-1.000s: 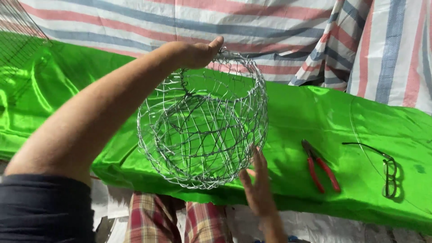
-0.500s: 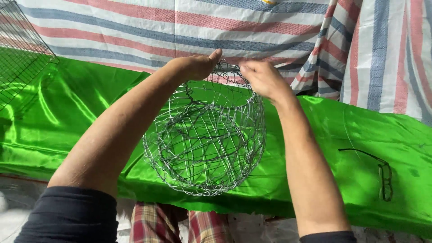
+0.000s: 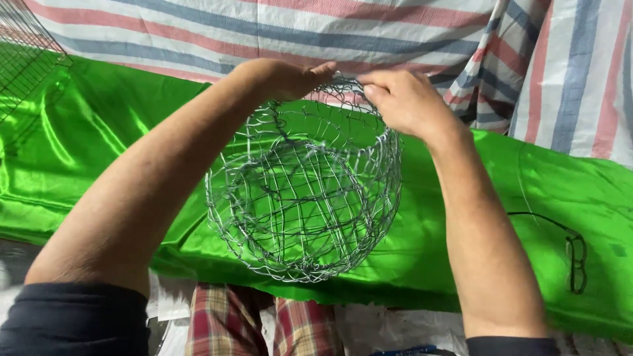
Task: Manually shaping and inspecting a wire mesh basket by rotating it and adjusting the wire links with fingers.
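Both hands are pinching the far rim of a round wire mesh basket (image 3: 303,198), right at the top of it. The left hand (image 3: 283,78) has its fingers closed down on the rim wire from the left, and the right hand (image 3: 402,99) is closed on the same stretch of rim just beside it, fingertips nearly touching. Looks like a close two-point pinch, the kind you use when you want a short bit of wire held steady between your hands.

The basket is tipped so its open mouth faces the camera and you look straight down inside to the woven bottom. It's held up over the near edge of the table, its lower side close to the green satin cloth (image 3: 99,145), though I can't tell if it actually rests there. Holding it that way keeps the rim up at working height.

Further out: a bent piece of dark wire (image 3: 573,254) lies on the cloth toward the right end, well apart from the basket. A flat panel of wire grid (image 3: 26,46) leans at the far left corner. Behind everything hangs a striped tarp (image 3: 395,33), and plaid fabric (image 3: 231,323) shows below the near edge.
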